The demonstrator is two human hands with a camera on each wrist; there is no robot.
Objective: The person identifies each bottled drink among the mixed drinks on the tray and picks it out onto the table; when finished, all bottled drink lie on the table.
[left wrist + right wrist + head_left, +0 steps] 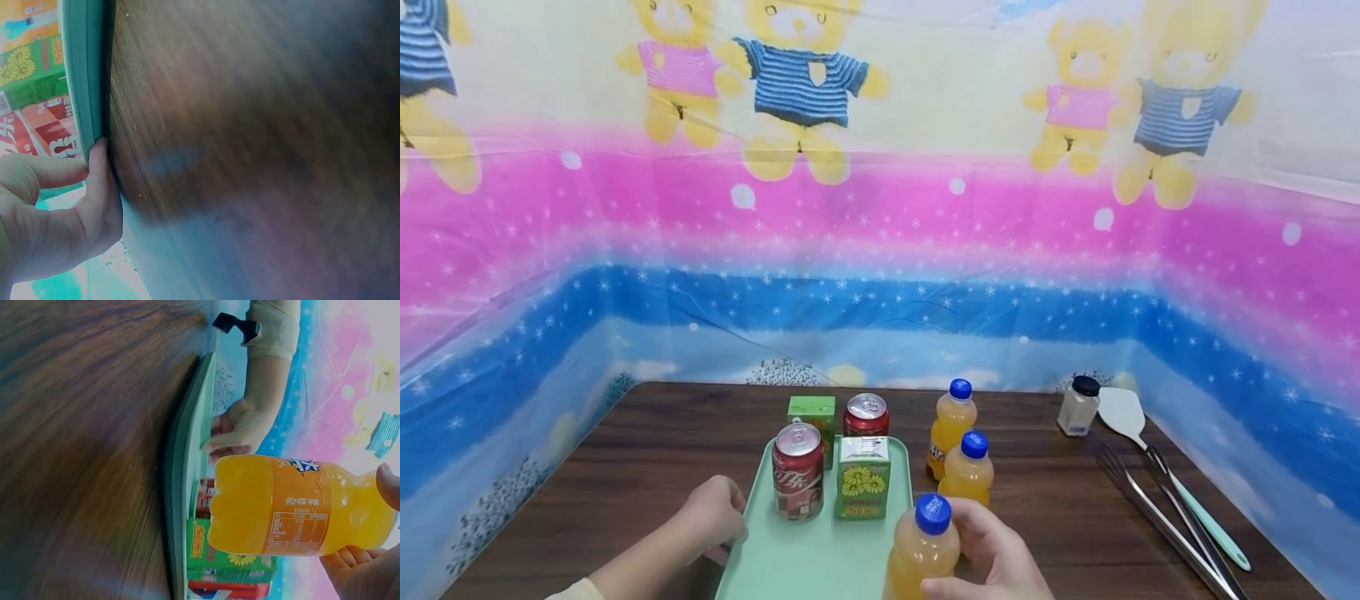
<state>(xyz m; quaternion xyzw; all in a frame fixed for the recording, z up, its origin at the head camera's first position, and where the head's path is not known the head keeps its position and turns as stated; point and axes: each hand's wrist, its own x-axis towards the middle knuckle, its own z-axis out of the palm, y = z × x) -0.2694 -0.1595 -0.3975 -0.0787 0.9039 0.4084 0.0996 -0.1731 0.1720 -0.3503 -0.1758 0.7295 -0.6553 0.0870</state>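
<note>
My left hand [711, 512] pinches the left rim of a pale green tray [797, 562], thumb and fingers on either side of the edge in the left wrist view. With its thumb and fingers round the upper part, my right hand [1000, 554] holds an orange soda bottle [917, 550] with a blue cap. That bottle is upright, over the tray's right side near the front. Standing on the tray are a front red soda can [798, 475], a rear red can [867, 414], a front green drink carton [862, 479] and a rear green carton [812, 408].
Two more orange soda bottles, a rear one [953, 425] and a nearer one [967, 475], stand just right of the tray. Farther right on the wooden table [1037, 500] are a black-lidded jar [1078, 408], a white spatula [1123, 412] and metal tongs [1165, 517]. A printed curtain [880, 217] surrounds the table.
</note>
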